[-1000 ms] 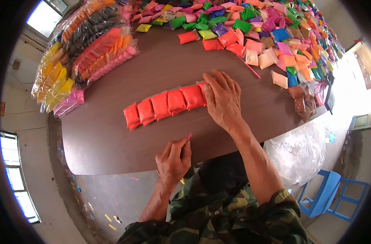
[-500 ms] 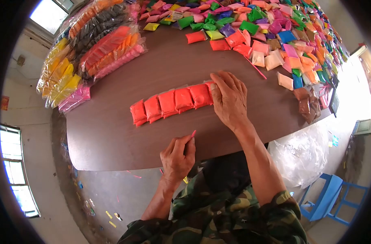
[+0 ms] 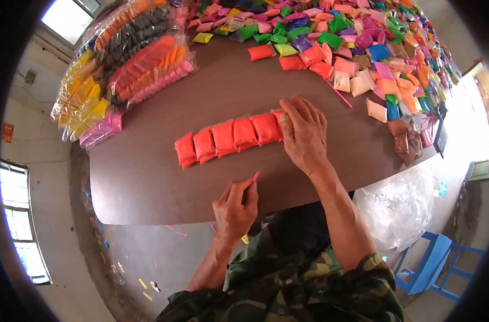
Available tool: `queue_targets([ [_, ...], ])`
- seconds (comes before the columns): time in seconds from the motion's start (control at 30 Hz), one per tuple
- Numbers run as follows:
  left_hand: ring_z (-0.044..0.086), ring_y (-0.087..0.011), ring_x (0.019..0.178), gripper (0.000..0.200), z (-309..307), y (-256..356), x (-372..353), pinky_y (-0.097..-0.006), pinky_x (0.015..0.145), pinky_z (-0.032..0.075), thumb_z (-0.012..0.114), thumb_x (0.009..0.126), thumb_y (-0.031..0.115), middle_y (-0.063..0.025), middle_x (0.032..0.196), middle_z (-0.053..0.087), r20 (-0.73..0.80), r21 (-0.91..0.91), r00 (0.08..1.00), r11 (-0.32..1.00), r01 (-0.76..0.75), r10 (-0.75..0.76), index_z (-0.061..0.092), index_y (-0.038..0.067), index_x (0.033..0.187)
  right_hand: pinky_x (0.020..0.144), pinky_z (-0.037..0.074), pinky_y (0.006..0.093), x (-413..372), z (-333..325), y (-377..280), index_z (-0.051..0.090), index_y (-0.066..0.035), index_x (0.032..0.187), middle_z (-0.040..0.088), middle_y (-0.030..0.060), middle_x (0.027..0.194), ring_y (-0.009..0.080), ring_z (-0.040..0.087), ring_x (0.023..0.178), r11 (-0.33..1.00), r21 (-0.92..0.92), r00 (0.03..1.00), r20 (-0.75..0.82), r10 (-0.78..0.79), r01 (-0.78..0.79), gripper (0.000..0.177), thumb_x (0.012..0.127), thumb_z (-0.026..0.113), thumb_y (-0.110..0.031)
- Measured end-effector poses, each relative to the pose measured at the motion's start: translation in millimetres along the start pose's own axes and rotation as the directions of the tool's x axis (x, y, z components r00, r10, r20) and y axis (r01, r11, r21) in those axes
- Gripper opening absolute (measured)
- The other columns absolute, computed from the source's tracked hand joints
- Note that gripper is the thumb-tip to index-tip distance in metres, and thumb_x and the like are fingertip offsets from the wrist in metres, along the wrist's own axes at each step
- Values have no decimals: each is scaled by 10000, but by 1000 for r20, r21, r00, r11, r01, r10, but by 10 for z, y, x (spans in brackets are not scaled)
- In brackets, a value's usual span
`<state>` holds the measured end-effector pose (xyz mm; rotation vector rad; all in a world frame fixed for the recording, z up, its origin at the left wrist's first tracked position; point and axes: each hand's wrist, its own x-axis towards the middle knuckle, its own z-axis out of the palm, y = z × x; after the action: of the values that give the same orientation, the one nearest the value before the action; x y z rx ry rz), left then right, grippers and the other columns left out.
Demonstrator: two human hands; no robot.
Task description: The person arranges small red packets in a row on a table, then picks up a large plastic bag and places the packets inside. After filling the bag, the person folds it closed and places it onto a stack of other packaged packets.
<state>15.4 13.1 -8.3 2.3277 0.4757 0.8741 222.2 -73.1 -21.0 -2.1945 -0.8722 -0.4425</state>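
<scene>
A row of red packets point(image 3: 223, 138), stacked about two deep, lies across the middle of the brown table. At the row's right end, my right hand point(image 3: 304, 131) has its thumb and fingers closed round the last packet, which is mostly hidden beneath them. My left hand point(image 3: 235, 206) hovers by the table's front edge, below the row and apart from it. Pinched between its thumb and index finger is a thin pink strip point(image 3: 256, 176), only its tip showing.
Loose packets of many colours point(image 3: 335, 37) are heaped along the back and right. Clear bags of packed packets point(image 3: 148, 70) stand at the back left. A pink stick point(image 3: 338, 94) lies near the heap. Beyond the table's right front are a clear plastic bag point(image 3: 400, 206) and a blue stool point(image 3: 432, 263).
The row of packets sits slightly further right in view, as does the table. Both hands keep nearly the same pose and hold.
</scene>
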Motion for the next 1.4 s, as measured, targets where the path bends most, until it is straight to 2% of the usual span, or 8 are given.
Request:
queue_targets([
  [0.27, 688, -324, 657, 122, -12, 14, -14, -408, 589, 533, 780, 922, 5, -138, 797, 685, -14, 1, 1000, 1000, -26, 26, 715, 52, 1014, 1140, 391, 538, -9, -13, 43, 650, -58, 1409, 623, 235, 1418, 385, 567, 1342, 995, 101, 997, -73, 14, -7, 393, 1091, 596, -282],
  [0.37, 689, -308, 667, 115, -9, 20, -13, -391, 606, 535, 778, 923, 1, -142, 808, 689, -10, -2, 999, 999, -35, 34, 720, 41, 1014, 1131, 403, 540, -17, -72, 104, 646, -49, 1413, 610, 247, 1416, 394, 569, 1333, 989, 144, 1000, 23, -21, 18, 392, 1083, 602, -257],
  [0.47, 690, -289, 676, 105, -13, 26, -7, -376, 619, 537, 779, 925, -1, -146, 823, 695, -3, 7, 999, 999, -32, 32, 723, 29, 1009, 1132, 409, 537, -35, -137, 71, 645, -45, 1398, 611, 240, 1402, 394, 570, 1331, 976, 218, 1000, 3, -2, 1, 380, 1067, 617, -229],
  [0.83, 688, -316, 667, 114, -21, 20, -18, -392, 602, 541, 771, 927, -3, -141, 822, 691, 21, 27, 999, 999, -46, 46, 709, 34, 1016, 1167, 386, 536, -26, -126, 37, 640, -56, 1371, 622, 185, 1405, 369, 567, 1348, 994, 104, 999, 36, -38, 34, 345, 1065, 609, -212],
  [0.97, 674, -266, 657, 102, 1, -5, -31, -364, 609, 534, 779, 933, 0, -138, 818, 684, -6, 11, 996, 996, -84, 84, 711, 21, 1006, 1166, 406, 528, -40, -128, 23, 633, -40, 1390, 623, 209, 1419, 390, 572, 1348, 994, 106, 1000, -9, -7, 8, 367, 1070, 604, -217],
  [1.07, 686, -286, 672, 102, -20, 16, -29, -376, 617, 543, 768, 937, 1, -143, 831, 691, 1, 9, 997, 997, -80, 80, 716, 23, 1023, 1142, 445, 524, -32, -203, 42, 628, -17, 1400, 620, 239, 1431, 429, 579, 1340, 925, 373, 992, -68, 106, -74, 398, 1056, 628, -217],
  [1.17, 694, -326, 672, 100, -30, 27, -8, -405, 614, 552, 757, 943, 16, -149, 834, 691, 3, 11, 995, 995, -100, 100, 712, 30, 1031, 1113, 480, 517, -148, -469, 16, 628, 2, 1390, 617, 261, 1435, 460, 584, 1328, 939, 327, 988, -69, 137, -107, 419, 1026, 674, -198],
  [1.4, 708, -330, 685, 85, 3, -69, -88, -404, 630, 560, 767, 942, 31, -154, 819, 703, 13, 59, 998, 996, -68, 68, 718, 36, 1011, 1104, 485, 506, -701, -977, 372, 664, -7, 1313, 631, 231, 1406, 428, 602, 1300, 989, 110, 993, -57, 108, -101, 381, 954, 729, -118],
])
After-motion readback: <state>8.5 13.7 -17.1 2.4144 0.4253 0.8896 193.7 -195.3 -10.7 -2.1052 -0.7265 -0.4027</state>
